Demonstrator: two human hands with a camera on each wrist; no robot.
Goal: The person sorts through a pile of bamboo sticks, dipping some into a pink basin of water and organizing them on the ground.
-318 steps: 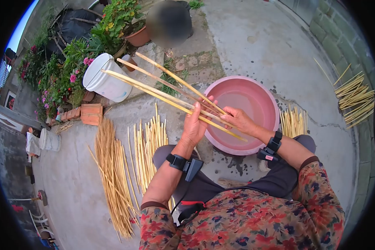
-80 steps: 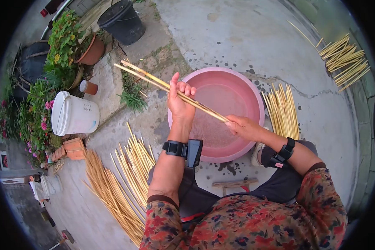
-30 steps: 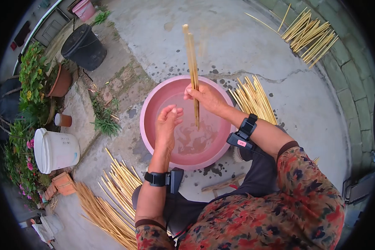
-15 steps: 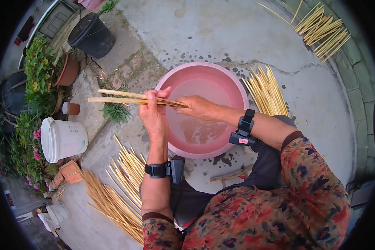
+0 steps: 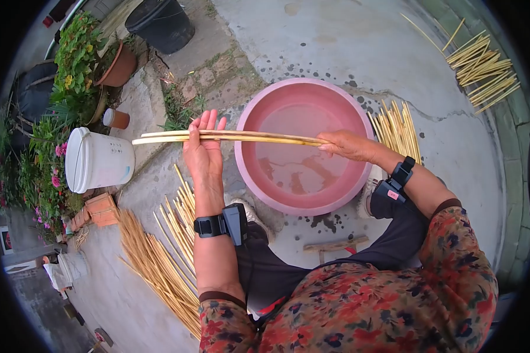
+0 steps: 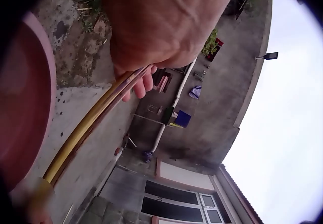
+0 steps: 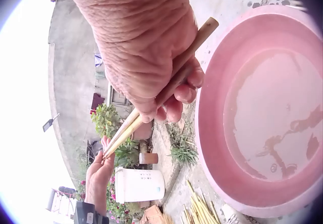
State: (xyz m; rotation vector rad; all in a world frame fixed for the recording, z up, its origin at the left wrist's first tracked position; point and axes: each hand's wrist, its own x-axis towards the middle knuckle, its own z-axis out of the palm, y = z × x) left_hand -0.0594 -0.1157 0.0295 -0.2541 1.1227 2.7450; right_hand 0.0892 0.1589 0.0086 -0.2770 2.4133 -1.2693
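Observation:
A few long pale bamboo sticks [image 5: 247, 138] are held level over the near-left rim of a pink basin [image 5: 277, 203] of water. My right hand [image 5: 346, 144] grips their right end, fingers curled round them [image 7: 176, 75]. My left hand [image 5: 203, 154] stands with fingers straight up, and the sticks lie across it a little short of their left end. In the left wrist view the sticks [image 6: 86, 128] run under that hand [image 6: 161, 27], beside the basin [image 6: 20, 108].
Piles of similar sticks lie on the concrete at my left knee [image 5: 159, 259], right of the basin [image 5: 394, 126] and by the far wall [image 5: 483, 65]. A white bucket [image 5: 97, 160], a black tub [image 5: 159, 20], flower pots [image 5: 119, 67] and plants line the left side.
The sticks went from upright in my right hand alone to level across both hands. My right hand has slid out to their right end and my left fingers have straightened.

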